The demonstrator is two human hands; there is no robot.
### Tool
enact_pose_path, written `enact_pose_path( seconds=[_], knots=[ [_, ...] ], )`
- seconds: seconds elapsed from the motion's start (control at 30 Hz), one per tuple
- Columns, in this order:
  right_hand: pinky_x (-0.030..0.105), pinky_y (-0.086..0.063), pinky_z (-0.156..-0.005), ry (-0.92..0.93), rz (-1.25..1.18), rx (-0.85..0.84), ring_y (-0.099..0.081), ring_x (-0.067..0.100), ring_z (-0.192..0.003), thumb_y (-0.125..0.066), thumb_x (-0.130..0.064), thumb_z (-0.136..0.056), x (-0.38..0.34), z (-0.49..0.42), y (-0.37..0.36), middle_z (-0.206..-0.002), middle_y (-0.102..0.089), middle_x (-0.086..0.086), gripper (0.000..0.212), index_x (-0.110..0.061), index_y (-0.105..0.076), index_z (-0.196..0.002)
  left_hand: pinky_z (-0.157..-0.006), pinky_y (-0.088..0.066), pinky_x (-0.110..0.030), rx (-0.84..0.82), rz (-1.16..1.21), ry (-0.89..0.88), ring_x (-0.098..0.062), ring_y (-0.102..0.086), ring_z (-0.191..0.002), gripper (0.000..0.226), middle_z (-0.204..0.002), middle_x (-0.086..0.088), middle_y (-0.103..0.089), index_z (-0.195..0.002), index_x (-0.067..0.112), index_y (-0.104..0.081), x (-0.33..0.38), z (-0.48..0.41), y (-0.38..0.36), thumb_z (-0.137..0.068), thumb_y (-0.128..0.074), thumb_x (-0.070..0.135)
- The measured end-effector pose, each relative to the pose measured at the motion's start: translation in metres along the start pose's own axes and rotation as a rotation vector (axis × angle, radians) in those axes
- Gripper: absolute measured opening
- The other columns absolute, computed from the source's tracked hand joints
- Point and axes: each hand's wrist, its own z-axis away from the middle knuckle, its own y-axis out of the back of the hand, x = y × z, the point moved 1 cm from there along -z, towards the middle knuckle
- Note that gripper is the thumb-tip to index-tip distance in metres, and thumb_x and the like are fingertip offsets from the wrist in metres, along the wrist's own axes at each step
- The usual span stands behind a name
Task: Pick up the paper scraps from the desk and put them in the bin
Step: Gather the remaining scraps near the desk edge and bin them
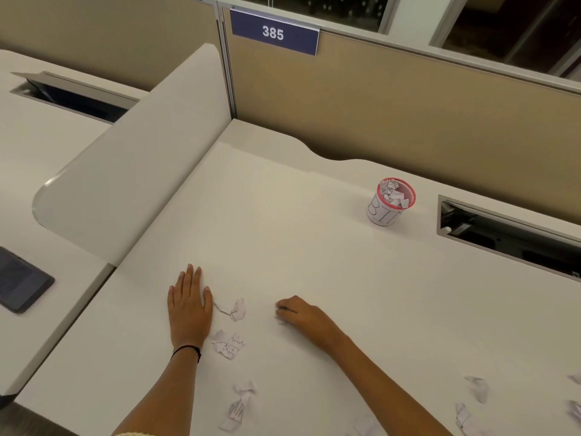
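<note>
The right hand (301,313) lay knuckles-up on the desk (314,247) with its fingers curled down and their tips drawn together against the surface. A small pale fleck showed under the fingertips, but whether they actually pinched a scrap there could not be told. The posture suited gathering a small piece off a flat top, where paper has to be scraped up by the fingertips.

The left hand (188,303) lay flat, palm down, fingers straight and close together, holding nothing. It probably served as a brace, or as a stop to rake paper against.

The bin (391,199), a small red-rimmed cup already filled with scraps near its top, stood upright on the far side of the desk. Both hands were well apart from it, on the person's side and to its left. One crumpled scrap (237,309) lay just beside the left hand, on its bin-ward side. A second cluster (228,343) lay a little farther from the bin, by the left wrist. A third scrap (240,404) lay farther from the bin again, near the desk's front edge. More loose pieces (478,388) lay on the person's side of the bin and to its right.

Judging by this, the task was part done, with several scraps yet to carry across.
</note>
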Motion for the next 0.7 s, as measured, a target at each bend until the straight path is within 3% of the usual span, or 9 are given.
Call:
enact_pose_path(
  seconds=[0.13, 0.23, 0.27, 0.37, 0.47, 0.53, 0.7],
  knots=[
    [0.014, -0.034, -0.091, -0.186, -0.059, 0.186, -0.055, 0.009, -0.102, -0.054, -0.015, -0.09, 0.027, 0.005, 0.036, -0.11, -0.062, 0.004, 0.015, -0.011, -0.064, -0.102, -0.117, -0.014, -0.043, -0.006, -0.009, -0.006, -0.024, -0.026, -0.141, 0.06, -0.152, -0.007, -0.03, -0.144, 0.009, -0.034, 0.001, 0.0, 0.0, -0.091, -0.022, 0.034],
    [0.023, -0.039, -0.087, -0.315, -0.151, 0.456, -0.062, 0.025, -0.095, -0.059, 0.003, -0.083, 0.057, 0.001, 0.082, -0.099, -0.068, 0.014, 0.012, 0.0, -0.068, -0.091, -0.117, -0.015, -0.043, -0.001, -0.014, -0.003, -0.024, -0.027, -0.141, 0.061, -0.152, -0.007, -0.031, -0.144, 0.008, -0.035, 0.001, 0.001, 0.0, -0.091, -0.021, 0.035],
    [0.023, -0.043, -0.083, -0.366, -0.207, 0.571, -0.063, 0.022, -0.091, -0.06, 0.005, -0.083, 0.066, -0.001, 0.102, -0.096, -0.069, 0.015, 0.011, 0.0, -0.069, -0.089, -0.117, -0.016, -0.044, 0.002, -0.016, -0.004, -0.024, -0.028, -0.14, 0.062, -0.152, -0.008, -0.032, -0.143, 0.008, -0.036, 0.001, 0.0, 0.001, -0.091, -0.019, 0.037],
    [0.006, -0.043, -0.07, -0.508, -0.373, 0.884, -0.058, -0.009, -0.08, -0.059, 0.006, -0.082, 0.097, -0.006, 0.159, -0.092, -0.069, 0.015, 0.014, -0.001, -0.069, -0.088, -0.116, -0.017, -0.044, 0.002, -0.019, -0.002, -0.025, -0.029, -0.14, 0.064, -0.151, -0.008, -0.033, -0.143, 0.008, -0.037, 0.001, 0.0, 0.001, -0.09, -0.017, 0.039],
    [0.003, -0.041, -0.073, -0.597, -0.345, 1.088, -0.058, 0.009, -0.083, -0.055, 0.006, -0.082, 0.127, -0.008, 0.205, -0.096, -0.069, 0.021, 0.017, 0.004, -0.069, -0.092, -0.116, -0.018, -0.044, -0.001, -0.026, -0.003, -0.024, -0.029, -0.14, 0.063, -0.151, -0.008, -0.033, -0.143, 0.009, -0.036, 0.001, -0.001, 0.0, -0.091, -0.018, 0.038],
    [0.002, -0.04, -0.076, -0.635, -0.311, 1.121, -0.06, 0.022, -0.089, -0.052, 0.004, -0.084, 0.144, -0.011, 0.22, -0.1, -0.068, 0.023, 0.02, 0.005, -0.068, -0.096, -0.116, -0.017, -0.044, -0.003, -0.026, -0.003, -0.024, -0.028, -0.14, 0.063, -0.151, -0.008, -0.032, -0.144, 0.009, -0.035, 0.001, -0.001, 0.0, -0.091, -0.018, 0.038],
    [0.034, -0.045, -0.1, -0.729, -0.309, 0.913, -0.057, 0.031, -0.112, -0.049, -0.005, -0.091, 0.17, -0.019, 0.223, -0.12, -0.062, 0.02, 0.028, 0.002, -0.061, -0.116, -0.116, -0.017, -0.044, -0.002, -0.017, 0.005, -0.024, -0.029, -0.14, 0.059, -0.152, -0.007, -0.032, -0.143, 0.009, -0.037, 0.0, -0.001, 0.0, -0.092, -0.023, 0.034]
  ],
)
